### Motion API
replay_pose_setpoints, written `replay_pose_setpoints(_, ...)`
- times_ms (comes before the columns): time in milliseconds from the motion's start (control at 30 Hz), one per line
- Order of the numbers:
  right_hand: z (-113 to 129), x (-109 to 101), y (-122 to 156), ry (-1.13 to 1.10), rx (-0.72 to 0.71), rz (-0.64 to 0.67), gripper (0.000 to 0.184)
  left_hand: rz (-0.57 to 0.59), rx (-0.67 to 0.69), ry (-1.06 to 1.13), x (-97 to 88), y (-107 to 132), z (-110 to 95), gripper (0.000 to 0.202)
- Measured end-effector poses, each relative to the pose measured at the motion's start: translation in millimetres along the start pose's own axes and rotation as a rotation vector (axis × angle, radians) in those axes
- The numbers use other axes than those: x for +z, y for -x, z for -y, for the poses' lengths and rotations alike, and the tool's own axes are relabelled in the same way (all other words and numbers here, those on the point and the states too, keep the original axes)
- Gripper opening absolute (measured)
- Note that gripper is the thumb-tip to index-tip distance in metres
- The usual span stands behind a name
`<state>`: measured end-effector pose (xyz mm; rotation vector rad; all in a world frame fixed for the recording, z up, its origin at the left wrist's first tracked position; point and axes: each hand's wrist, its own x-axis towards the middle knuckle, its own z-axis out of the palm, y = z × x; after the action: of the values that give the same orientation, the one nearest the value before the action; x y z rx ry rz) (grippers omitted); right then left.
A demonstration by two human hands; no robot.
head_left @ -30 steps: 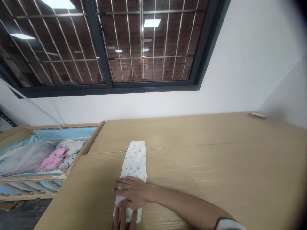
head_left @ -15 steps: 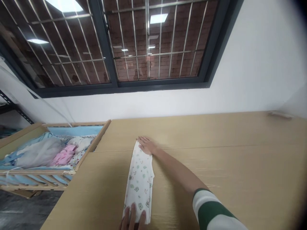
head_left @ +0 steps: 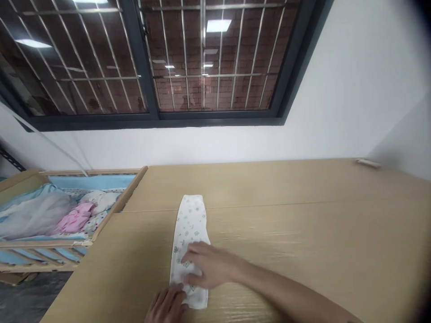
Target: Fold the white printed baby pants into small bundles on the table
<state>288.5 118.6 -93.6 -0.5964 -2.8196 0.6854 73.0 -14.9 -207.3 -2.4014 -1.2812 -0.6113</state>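
Note:
A folded white baby garment (head_left: 189,226) with a small green print, long and narrow like a pair of trousers folded in half, lies flat on the board-topped table (head_left: 286,251). Over its lower half is my right hand (head_left: 210,265), thumb and fingers apart, slightly blurred; whether the fingertips touch the cloth is hard to see. My left hand (head_left: 166,305) rests at the near left corner of the garment, fingers extended and curved over the edge. Part of the near end is hidden beneath both hands.
A wooden cot (head_left: 116,204) stands against the table's left side, holding a pink cloth (head_left: 76,218) and a pale sheer heap (head_left: 42,215). Behind the table rises a white wall (head_left: 215,146) with a dark-framed barred window (head_left: 215,120). A small pale strip (head_left: 368,163) lies at the far right.
My right hand has come down from the garment's far end to its lower half. My left hand has shifted left to the near corner. The view has swung slightly right.

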Motion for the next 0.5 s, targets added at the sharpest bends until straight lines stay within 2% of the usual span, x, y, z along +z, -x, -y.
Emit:
replay_pose_setpoints(100, 22, 13, 27, 0.086, 0.009, 0.068, 0.065, 0.027, -0.010, 0.043, 1.1, -3, 0, 0.024)
replay_pose_setpoints(167, 28, 26, 38, 0.170, 0.030, 0.031, 0.065, 0.028, -0.051, 0.037, 2.5, -4, -1, 0.024)
replay_pose_setpoints(267, 33, 51, 48, 0.326, 0.040, -0.107, 0.059, 0.059, -0.093, 0.039, 2.4, -4, -2, 0.022)
replay_pose_setpoints(367, 37, 75, 53, 0.497, -0.035, -0.246, 0.049, 0.084, -0.107, 0.098, -2.7, -4, -4, 0.019)
replay_pose_setpoints(433, 40, 85, 55, 0.566, -0.087, -0.326, 0.037, 0.069, -0.112, 0.137, -10.5, -6, -4, 0.019)
replay_pose_setpoints(500, 43, 86, 55, 0.578, -0.104, -0.361, 0.028, 0.065, -0.095, 0.189, -23.6, -10, -2, 0.021)
